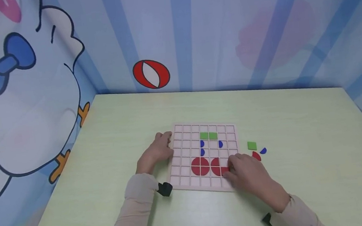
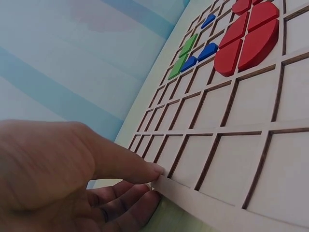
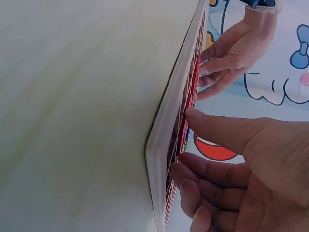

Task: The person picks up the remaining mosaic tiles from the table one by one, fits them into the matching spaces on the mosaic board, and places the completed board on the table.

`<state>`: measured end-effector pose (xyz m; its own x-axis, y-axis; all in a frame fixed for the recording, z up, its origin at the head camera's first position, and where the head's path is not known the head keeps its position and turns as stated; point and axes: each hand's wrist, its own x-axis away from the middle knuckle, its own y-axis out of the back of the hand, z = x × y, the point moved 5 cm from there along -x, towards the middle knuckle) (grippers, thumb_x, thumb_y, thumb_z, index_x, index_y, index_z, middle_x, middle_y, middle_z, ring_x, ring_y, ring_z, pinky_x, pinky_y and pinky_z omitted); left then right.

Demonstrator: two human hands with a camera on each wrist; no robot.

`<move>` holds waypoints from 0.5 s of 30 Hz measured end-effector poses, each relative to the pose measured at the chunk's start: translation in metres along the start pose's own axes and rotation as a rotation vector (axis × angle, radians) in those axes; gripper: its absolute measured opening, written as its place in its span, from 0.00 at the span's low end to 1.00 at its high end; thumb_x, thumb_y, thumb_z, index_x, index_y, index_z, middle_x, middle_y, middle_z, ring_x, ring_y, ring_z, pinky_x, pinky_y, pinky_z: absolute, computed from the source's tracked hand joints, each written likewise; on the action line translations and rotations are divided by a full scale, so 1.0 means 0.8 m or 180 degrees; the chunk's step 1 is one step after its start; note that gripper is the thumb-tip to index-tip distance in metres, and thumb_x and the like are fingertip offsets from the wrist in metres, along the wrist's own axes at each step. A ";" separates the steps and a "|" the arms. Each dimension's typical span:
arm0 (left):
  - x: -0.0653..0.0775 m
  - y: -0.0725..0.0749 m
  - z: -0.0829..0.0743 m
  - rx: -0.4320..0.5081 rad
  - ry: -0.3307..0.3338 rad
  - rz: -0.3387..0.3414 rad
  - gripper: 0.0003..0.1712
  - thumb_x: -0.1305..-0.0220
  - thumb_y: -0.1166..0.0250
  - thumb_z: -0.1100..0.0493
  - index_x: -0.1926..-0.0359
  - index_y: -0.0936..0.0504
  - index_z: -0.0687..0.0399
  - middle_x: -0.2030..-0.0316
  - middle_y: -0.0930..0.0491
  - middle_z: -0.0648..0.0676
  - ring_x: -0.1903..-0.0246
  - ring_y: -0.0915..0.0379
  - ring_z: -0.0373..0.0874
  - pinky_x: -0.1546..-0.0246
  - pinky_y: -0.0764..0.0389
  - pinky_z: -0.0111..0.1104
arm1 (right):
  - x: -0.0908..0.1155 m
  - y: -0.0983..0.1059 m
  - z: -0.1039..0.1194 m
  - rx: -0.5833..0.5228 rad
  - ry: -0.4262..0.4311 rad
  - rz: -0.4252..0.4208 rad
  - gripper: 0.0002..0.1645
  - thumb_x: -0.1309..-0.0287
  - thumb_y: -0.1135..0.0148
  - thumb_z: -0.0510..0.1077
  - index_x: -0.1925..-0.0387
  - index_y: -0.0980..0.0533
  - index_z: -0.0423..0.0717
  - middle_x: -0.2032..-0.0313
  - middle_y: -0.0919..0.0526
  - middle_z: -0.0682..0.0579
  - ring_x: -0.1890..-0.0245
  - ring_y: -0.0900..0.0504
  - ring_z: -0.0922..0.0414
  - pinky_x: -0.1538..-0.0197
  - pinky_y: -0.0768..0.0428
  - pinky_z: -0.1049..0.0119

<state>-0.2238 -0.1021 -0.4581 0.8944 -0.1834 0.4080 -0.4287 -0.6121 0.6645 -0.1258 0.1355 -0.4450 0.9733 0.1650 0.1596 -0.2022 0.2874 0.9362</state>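
A pale wooden grid board (image 1: 183, 161) lies on the table, with red quarter-circle pieces (image 1: 200, 166), green squares (image 1: 208, 136) and blue half-circles (image 1: 202, 148) in its cells. My left hand (image 1: 157, 148) holds the board's left edge; in the left wrist view the thumb (image 2: 153, 169) rests on the rim with the other fingers curled beside it. At the lower right, my right hand (image 1: 248, 174) has thumb and forefinger at a red quarter-circle (image 1: 225, 171), pinching it at its cell. In the right wrist view those fingertips partly hide the red piece.
To the right of the board lie a loose green square (image 1: 252, 145), a blue half-circle (image 1: 263, 150) and a red quarter-circle (image 1: 256, 156), the last partly behind my right hand. A printed wall (image 1: 212, 36) stands along the back of the light table (image 1: 128, 115).
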 end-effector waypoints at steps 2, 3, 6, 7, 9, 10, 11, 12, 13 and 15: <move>-0.001 0.000 0.000 -0.0015 -0.0011 -0.0002 0.40 0.40 0.46 0.67 0.27 0.45 0.52 0.47 0.38 0.56 0.53 0.36 0.48 0.53 0.31 0.38 | 0.000 0.001 -0.001 -0.0033 -0.0004 0.0000 0.16 0.51 0.29 0.51 0.64 0.22 0.46 0.75 0.26 0.56 0.73 0.30 0.58 0.67 0.30 0.66; -0.001 0.000 -0.001 -0.0006 -0.0010 -0.0003 0.40 0.40 0.46 0.67 0.27 0.45 0.52 0.46 0.38 0.56 0.53 0.36 0.48 0.52 0.31 0.38 | 0.000 0.002 -0.002 -0.0040 0.0001 -0.0012 0.16 0.51 0.29 0.51 0.64 0.21 0.47 0.74 0.25 0.56 0.73 0.30 0.58 0.66 0.29 0.66; -0.002 0.001 -0.001 -0.0014 -0.0013 0.0000 0.39 0.40 0.46 0.67 0.27 0.45 0.52 0.46 0.38 0.56 0.52 0.36 0.48 0.52 0.32 0.39 | 0.000 0.008 -0.007 -0.0090 -0.0029 -0.0044 0.16 0.50 0.30 0.51 0.62 0.21 0.47 0.71 0.23 0.55 0.71 0.29 0.58 0.64 0.27 0.66; -0.003 0.002 -0.001 -0.0019 -0.0015 0.0000 0.39 0.40 0.46 0.67 0.27 0.45 0.52 0.46 0.39 0.56 0.52 0.36 0.49 0.52 0.32 0.39 | 0.001 0.011 -0.009 -0.0103 -0.0052 -0.0053 0.17 0.50 0.30 0.51 0.61 0.21 0.46 0.70 0.22 0.54 0.70 0.28 0.58 0.64 0.26 0.66; -0.003 0.001 -0.001 -0.0013 -0.0009 0.0011 0.39 0.40 0.46 0.67 0.27 0.45 0.52 0.46 0.39 0.56 0.52 0.36 0.48 0.53 0.32 0.38 | 0.002 0.017 -0.015 -0.0121 -0.0089 -0.0089 0.18 0.49 0.30 0.50 0.59 0.21 0.45 0.68 0.22 0.53 0.70 0.28 0.57 0.64 0.25 0.65; -0.003 0.001 -0.001 -0.0026 -0.0016 0.0019 0.40 0.40 0.46 0.67 0.27 0.46 0.52 0.46 0.39 0.56 0.52 0.37 0.48 0.53 0.32 0.38 | 0.002 0.020 -0.019 -0.0134 -0.0114 -0.0099 0.18 0.49 0.30 0.50 0.58 0.21 0.45 0.68 0.21 0.53 0.69 0.27 0.57 0.65 0.25 0.65; -0.003 0.001 0.000 -0.0030 -0.0015 0.0024 0.40 0.40 0.46 0.67 0.27 0.46 0.52 0.46 0.39 0.56 0.52 0.37 0.48 0.53 0.32 0.38 | 0.003 0.023 -0.023 -0.0140 -0.0124 -0.0117 0.18 0.49 0.31 0.50 0.58 0.21 0.45 0.67 0.21 0.52 0.69 0.27 0.57 0.65 0.25 0.64; -0.004 0.000 0.000 -0.0034 -0.0022 0.0027 0.40 0.41 0.46 0.67 0.27 0.46 0.52 0.46 0.39 0.56 0.52 0.37 0.48 0.53 0.32 0.38 | 0.003 0.025 -0.027 -0.0119 -0.0125 -0.0142 0.19 0.48 0.31 0.49 0.57 0.21 0.44 0.67 0.21 0.51 0.69 0.26 0.56 0.65 0.25 0.63; -0.004 0.000 0.000 -0.0039 -0.0021 0.0029 0.40 0.41 0.46 0.67 0.27 0.46 0.52 0.47 0.39 0.56 0.52 0.37 0.48 0.54 0.32 0.38 | 0.003 0.028 -0.031 -0.0113 -0.0125 -0.0162 0.18 0.48 0.31 0.49 0.57 0.21 0.44 0.66 0.20 0.51 0.68 0.26 0.56 0.65 0.24 0.62; -0.003 -0.001 0.000 -0.0050 -0.0028 0.0027 0.40 0.41 0.46 0.67 0.27 0.45 0.52 0.47 0.39 0.56 0.52 0.37 0.48 0.53 0.32 0.38 | 0.004 0.032 -0.039 -0.0094 -0.0093 -0.0217 0.18 0.47 0.32 0.48 0.57 0.21 0.44 0.64 0.19 0.50 0.67 0.24 0.55 0.63 0.23 0.61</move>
<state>-0.2258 -0.1012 -0.4601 0.8917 -0.1954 0.4082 -0.4382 -0.5984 0.6708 -0.1313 0.1731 -0.4304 0.9876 0.1166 0.1053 -0.1381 0.3248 0.9356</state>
